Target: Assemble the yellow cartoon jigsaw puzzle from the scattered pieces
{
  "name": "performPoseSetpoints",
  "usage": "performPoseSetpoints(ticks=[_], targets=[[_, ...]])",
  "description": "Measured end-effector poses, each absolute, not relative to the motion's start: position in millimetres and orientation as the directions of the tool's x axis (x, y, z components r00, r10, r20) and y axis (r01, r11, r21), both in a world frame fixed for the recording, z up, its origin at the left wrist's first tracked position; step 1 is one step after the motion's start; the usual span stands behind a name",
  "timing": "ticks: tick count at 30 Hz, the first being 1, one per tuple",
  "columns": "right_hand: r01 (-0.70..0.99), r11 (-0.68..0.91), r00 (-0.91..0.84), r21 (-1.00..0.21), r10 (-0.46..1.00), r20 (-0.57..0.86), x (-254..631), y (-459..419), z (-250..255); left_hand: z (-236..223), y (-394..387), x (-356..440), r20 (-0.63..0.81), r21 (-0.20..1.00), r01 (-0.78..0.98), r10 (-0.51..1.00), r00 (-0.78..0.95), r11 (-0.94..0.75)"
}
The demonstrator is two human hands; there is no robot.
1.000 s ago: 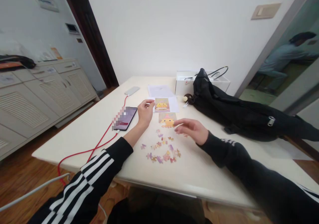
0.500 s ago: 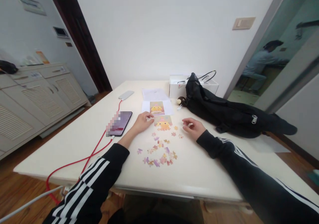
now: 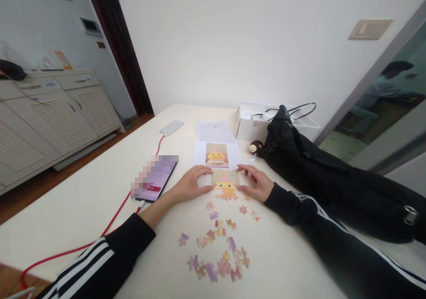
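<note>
A partly assembled jigsaw puzzle (image 3: 226,187) with a yellow cartoon figure lies on the cream table (image 3: 93,197). My left hand (image 3: 189,186) curls against its left side, fingertips at the upper left corner. My right hand (image 3: 255,182) curls against its right side, fingertips at the upper right corner. Both hands hold the puzzle between them. Just beyond it lies a printed reference picture (image 3: 216,154) of the same figure on a white sheet. Several loose puzzle pieces (image 3: 218,248) are scattered on the table nearer to me.
A phone (image 3: 155,178) on a red cable (image 3: 109,229) lies left of my left hand, with a white power bank (image 3: 171,127) farther back. A black jacket (image 3: 333,175) sprawls at right beside a white box (image 3: 249,126). Cabinets (image 3: 49,112) line the left wall. A person (image 3: 389,86) shows beyond the glass.
The camera has come closer and lower. My left hand left the reference picture and my right hand moved in; both now rest against the sides of the assembled puzzle part.
</note>
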State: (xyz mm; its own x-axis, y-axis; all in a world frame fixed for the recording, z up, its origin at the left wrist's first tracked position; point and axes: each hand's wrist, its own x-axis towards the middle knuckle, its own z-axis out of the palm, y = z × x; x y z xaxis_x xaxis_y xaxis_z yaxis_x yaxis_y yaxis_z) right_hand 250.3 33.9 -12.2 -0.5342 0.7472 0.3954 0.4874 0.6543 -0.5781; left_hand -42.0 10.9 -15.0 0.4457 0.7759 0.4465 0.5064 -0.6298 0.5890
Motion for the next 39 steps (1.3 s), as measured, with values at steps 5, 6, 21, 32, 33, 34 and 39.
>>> performPoseSetpoints(ticks=[5, 6, 21, 32, 33, 34, 39], targets=[[0.472, 0.673, -0.567, -0.569, 0.726, 0.389, 252.4, 35.4, -10.5, -13.6, 8.0, -39.8, 0.433, 0.565, 0.539, 0.78, 0.451, -0.625], [0.479, 0.677, -0.57, -0.559, 0.724, 0.388, 252.3, 34.8, -10.6, -12.9, 7.6, -39.6, 0.438, 0.557, 0.54, 0.775, 0.455, -0.632], [0.48, 0.755, -0.613, -0.447, 0.653, 0.444, 250.2, 30.7, -15.9, -13.6, 9.8, -36.5, 0.449, 0.538, 0.541, 0.763, 0.465, -0.646], [0.463, 0.765, -0.611, -0.448, 0.641, 0.465, 250.6, 31.1, -18.2, -8.7, 5.5, -36.0, 0.377, 0.554, 0.59, 0.809, 0.45, -0.587], [0.455, 0.764, -0.605, -0.458, 0.643, 0.47, 250.7, 31.2, -18.2, -8.1, 4.4, -36.4, 0.368, 0.562, 0.593, 0.816, 0.445, -0.577], [0.445, 0.762, -0.599, -0.471, 0.644, 0.476, 251.0, 31.5, -18.1, -7.6, 3.6, -36.8, 0.363, 0.57, 0.593, 0.822, 0.439, -0.569], [0.438, 0.643, -0.487, -0.628, 0.757, 0.436, 255.0, 36.9, -16.7, -8.8, 2.7, -38.3, 0.349, 0.587, 0.593, 0.833, 0.429, -0.551]])
